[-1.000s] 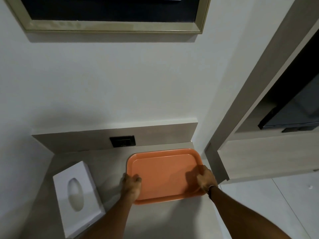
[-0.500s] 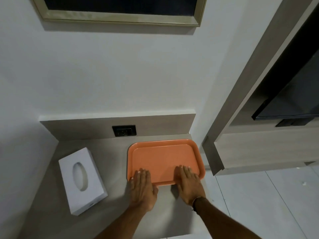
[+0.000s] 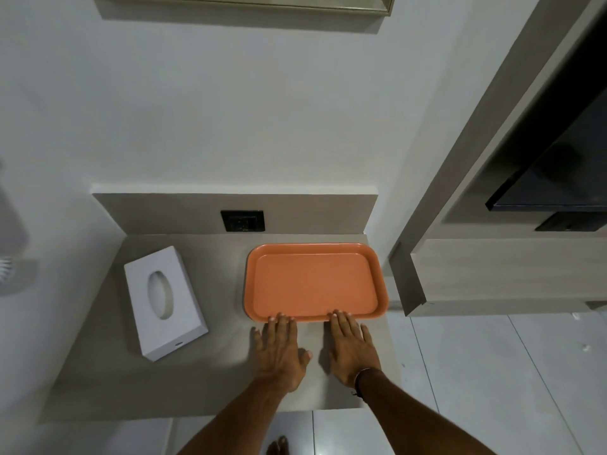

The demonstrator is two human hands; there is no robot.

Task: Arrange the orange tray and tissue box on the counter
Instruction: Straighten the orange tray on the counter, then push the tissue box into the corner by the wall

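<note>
At tray (image 3: 313, 284) rim, flat hands

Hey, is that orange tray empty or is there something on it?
Empty. The orange tray lies flat on the counter with its whole inner surface bare; only fingertips of both hands touch its near rim.

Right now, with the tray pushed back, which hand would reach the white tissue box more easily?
Probably the left hand. It lies flat on the grey counter on the side nearer the white cardboard tissue box, with bare surface between them. The right hand would have to cross over it.
</note>
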